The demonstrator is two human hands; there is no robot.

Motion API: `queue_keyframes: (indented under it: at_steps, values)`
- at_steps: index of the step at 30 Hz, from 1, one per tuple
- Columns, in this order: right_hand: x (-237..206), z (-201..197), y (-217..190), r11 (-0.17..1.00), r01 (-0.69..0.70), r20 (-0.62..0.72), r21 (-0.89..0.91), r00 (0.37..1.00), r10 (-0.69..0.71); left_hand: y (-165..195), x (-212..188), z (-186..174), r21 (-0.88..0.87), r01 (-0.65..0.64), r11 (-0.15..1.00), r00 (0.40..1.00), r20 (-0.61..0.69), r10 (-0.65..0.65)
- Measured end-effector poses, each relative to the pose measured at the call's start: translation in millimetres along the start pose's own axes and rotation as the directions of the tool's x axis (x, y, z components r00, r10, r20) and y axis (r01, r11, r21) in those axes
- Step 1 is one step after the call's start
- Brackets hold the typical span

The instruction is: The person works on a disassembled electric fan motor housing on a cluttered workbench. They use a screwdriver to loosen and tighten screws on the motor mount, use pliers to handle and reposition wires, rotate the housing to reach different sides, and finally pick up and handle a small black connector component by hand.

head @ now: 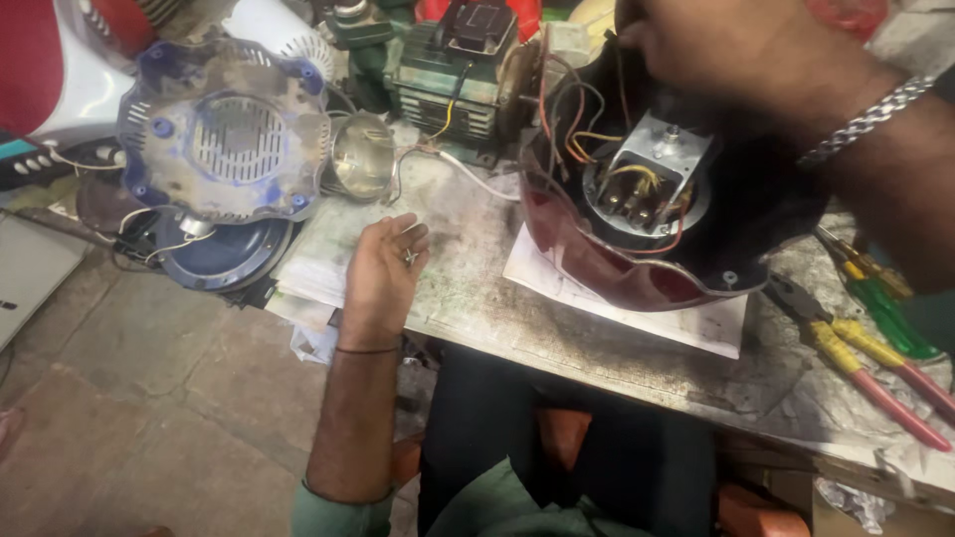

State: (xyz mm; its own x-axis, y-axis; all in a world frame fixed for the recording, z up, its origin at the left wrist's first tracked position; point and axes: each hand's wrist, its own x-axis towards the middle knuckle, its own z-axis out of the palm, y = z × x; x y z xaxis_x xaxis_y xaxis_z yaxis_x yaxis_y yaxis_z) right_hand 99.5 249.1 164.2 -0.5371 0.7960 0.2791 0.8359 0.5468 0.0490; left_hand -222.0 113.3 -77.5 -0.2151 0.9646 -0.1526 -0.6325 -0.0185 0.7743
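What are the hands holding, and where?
Right hand grips the red appliance housing at its top edge. Left hand holds a small metal piece.

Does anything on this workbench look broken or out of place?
Yes. The dark red appliance housing lies tipped open, its motor and loose coloured wires exposed. The right hand grips its top edge. Left of it, a blue round cover is grimy and worn.
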Motion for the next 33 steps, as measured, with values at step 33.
queue_keyframes:
  at_steps: [33]
  values:
    - [-6, -6, 7, 0.987, 0.109, -0.003, 0.116, 0.994, -0.110, 11, -36, 51, 0.503, -0.366, 0.783, 0.913, 0.030, 0.408]
